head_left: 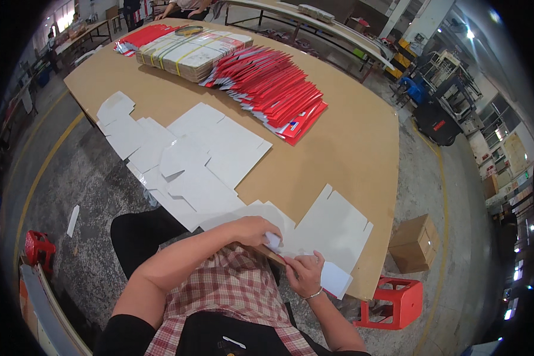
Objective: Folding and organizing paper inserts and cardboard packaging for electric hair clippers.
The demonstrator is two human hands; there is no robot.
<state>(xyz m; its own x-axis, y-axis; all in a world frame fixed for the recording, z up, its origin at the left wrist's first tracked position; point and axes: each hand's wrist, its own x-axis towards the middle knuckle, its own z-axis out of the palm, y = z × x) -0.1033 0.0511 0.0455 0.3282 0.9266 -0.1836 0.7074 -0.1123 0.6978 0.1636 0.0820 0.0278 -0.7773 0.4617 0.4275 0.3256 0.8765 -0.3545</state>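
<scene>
My left hand [255, 230] is closed at the table's near edge, its fingers around a small white card flap [272, 240]. Just to the right, my right hand [305, 274] has its thumb and fingers drawn together at a thin red edge. A white card piece with a red rim [336, 277] shows beside my right wrist; my fingers hide how it joins the flap. Beyond my hands lies a flat white cardboard blank [335, 222] with slots cut in it. More white blanks [210, 145] overlap across the left side of the table.
The brown table [356, 142] carries a leaning row of folded red cartons [273, 86] and a strapped cardboard bundle [190, 52]. Right of the table are a red stool [397, 302] and a cardboard box [414, 243]. Another person [187, 7] is at the far edge.
</scene>
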